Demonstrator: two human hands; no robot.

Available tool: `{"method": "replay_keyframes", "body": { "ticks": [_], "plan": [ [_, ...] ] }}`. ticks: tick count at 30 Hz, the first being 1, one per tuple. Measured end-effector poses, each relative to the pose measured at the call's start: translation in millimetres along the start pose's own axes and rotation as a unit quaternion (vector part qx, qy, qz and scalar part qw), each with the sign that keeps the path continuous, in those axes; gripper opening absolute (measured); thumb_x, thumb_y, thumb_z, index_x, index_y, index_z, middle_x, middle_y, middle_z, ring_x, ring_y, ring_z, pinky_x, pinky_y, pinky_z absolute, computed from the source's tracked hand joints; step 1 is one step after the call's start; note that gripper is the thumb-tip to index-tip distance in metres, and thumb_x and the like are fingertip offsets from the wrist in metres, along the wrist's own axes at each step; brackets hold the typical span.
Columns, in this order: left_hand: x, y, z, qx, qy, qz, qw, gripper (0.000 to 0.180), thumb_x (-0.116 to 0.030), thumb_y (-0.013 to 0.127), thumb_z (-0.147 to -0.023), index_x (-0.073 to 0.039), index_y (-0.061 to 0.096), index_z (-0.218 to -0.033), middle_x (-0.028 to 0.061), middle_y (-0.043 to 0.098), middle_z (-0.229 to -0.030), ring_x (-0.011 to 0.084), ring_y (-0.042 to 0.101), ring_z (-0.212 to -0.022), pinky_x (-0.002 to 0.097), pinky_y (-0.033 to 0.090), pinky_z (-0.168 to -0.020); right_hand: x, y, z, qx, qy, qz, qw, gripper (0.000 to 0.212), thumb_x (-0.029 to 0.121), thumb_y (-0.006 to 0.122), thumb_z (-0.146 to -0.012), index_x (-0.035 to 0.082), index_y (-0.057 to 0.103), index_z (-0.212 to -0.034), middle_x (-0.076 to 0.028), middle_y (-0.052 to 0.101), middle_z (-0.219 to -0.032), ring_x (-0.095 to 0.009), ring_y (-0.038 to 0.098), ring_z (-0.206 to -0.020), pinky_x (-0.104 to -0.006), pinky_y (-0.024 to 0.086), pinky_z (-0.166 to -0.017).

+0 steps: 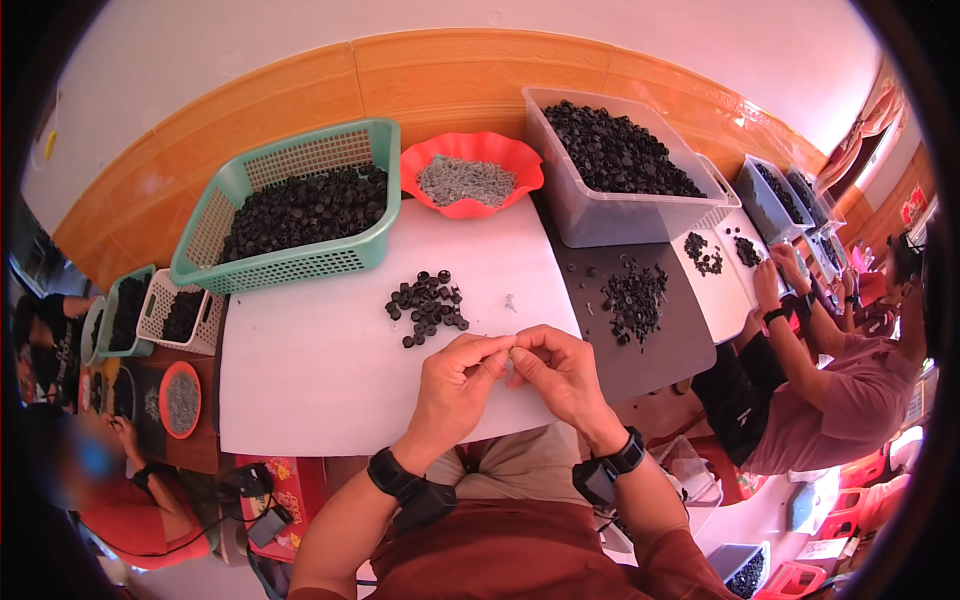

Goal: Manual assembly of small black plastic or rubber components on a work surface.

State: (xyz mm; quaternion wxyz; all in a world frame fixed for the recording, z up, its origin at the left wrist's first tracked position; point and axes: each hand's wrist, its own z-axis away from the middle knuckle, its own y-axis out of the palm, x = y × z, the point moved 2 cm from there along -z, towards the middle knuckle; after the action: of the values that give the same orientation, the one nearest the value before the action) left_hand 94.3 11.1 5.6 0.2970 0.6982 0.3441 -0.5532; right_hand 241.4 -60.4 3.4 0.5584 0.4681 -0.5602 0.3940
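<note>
My left hand [458, 388] and my right hand [562, 378] meet over the front edge of the white work surface [300, 370]. Both are closed in a pinch, thumbs and fingertips together. Whatever sits between the fingertips is mostly hidden and too small to name. Just beyond my left hand lies a loose pile of small black round caps [428, 305]. A few thin grey pins [510, 302] rest on the white surface beyond my fingertips. To the right, a heap of small black parts with bits of metal [635, 300] lies on a dark mat [670, 362].
Along the back stand a green basket [280, 262] of black caps, a red scalloped bowl [468, 208] of grey pins and a clear bin [640, 215] of black parts. Co-workers sit at both sides; one person's hands [775, 280] work at the right.
</note>
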Motion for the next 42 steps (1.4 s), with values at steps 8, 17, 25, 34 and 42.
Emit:
{"method": "replay_keyframes", "body": {
  "ticks": [8, 17, 25, 34, 42],
  "plan": [
    [-1.7, 1.6, 1.7, 0.020, 0.024, -0.022, 0.999, 0.022, -0.002, 0.060, -0.098, 0.002, 0.069, -0.118, 0.0088, 0.069, -0.102, 0.0147, 0.068, -0.087, 0.0264, 0.056, -0.077, -1.0, -1.0, -0.8, -0.017, -0.005, 0.000, 1.000, 0.011, 0.004, 0.062, -0.098, -0.003, 0.062, -0.107, -0.004, 0.066, -0.092, -0.011, 0.065, -0.081, -0.0247, 0.055, -0.073],
    [1.4, 1.6, 3.3, -0.025, -0.006, -0.038, 0.999, 0.021, -0.005, 0.064, -0.097, 0.005, 0.066, -0.115, 0.0068, 0.070, -0.092, 0.0120, 0.067, -0.078, 0.0252, 0.055, -0.075, 1.0, -7.1, -4.0, -0.013, -0.030, -0.026, 0.999, 0.020, 0.003, 0.059, -0.099, -0.002, 0.063, -0.118, -0.002, 0.061, -0.094, -0.010, 0.063, -0.079, -0.0269, 0.058, -0.074],
    [2.8, -0.8, 3.2, -0.037, -0.023, -0.026, 0.999, 0.017, -0.008, 0.067, -0.096, 0.005, 0.069, -0.108, 0.0063, 0.071, -0.092, 0.0106, 0.066, -0.078, 0.0256, 0.056, -0.072, 6.9, -2.7, -1.0, 0.006, -0.060, 0.026, 0.998, 0.021, 0.004, 0.059, -0.100, -0.004, 0.061, -0.119, -0.003, 0.062, -0.091, -0.010, 0.064, -0.078, -0.0258, 0.056, -0.072],
    [0.1, -0.2, 2.9, -0.042, -0.039, 0.005, 0.998, 0.017, -0.007, 0.067, -0.095, 0.005, 0.069, -0.107, 0.0065, 0.072, -0.093, 0.0105, 0.067, -0.077, 0.0244, 0.056, -0.071, 9.5, -4.0, 0.4, 0.033, 0.004, 0.108, 0.994, 0.015, 0.007, 0.056, -0.102, -0.004, 0.061, -0.111, -0.004, 0.064, -0.090, -0.010, 0.065, -0.071, -0.0243, 0.053, -0.066],
    [0.3, -2.6, 3.7, -0.022, -0.054, 0.004, 0.998, 0.022, -0.010, 0.067, -0.097, 0.006, 0.069, -0.112, 0.0078, 0.073, -0.095, 0.0116, 0.068, -0.079, 0.0247, 0.057, -0.074, 9.2, -4.0, -0.5, 0.041, 0.011, 0.078, 0.996, 0.012, 0.008, 0.054, -0.103, -0.003, 0.059, -0.104, -0.003, 0.061, -0.088, -0.008, 0.061, -0.069, -0.0247, 0.052, -0.065]
  ]
}}
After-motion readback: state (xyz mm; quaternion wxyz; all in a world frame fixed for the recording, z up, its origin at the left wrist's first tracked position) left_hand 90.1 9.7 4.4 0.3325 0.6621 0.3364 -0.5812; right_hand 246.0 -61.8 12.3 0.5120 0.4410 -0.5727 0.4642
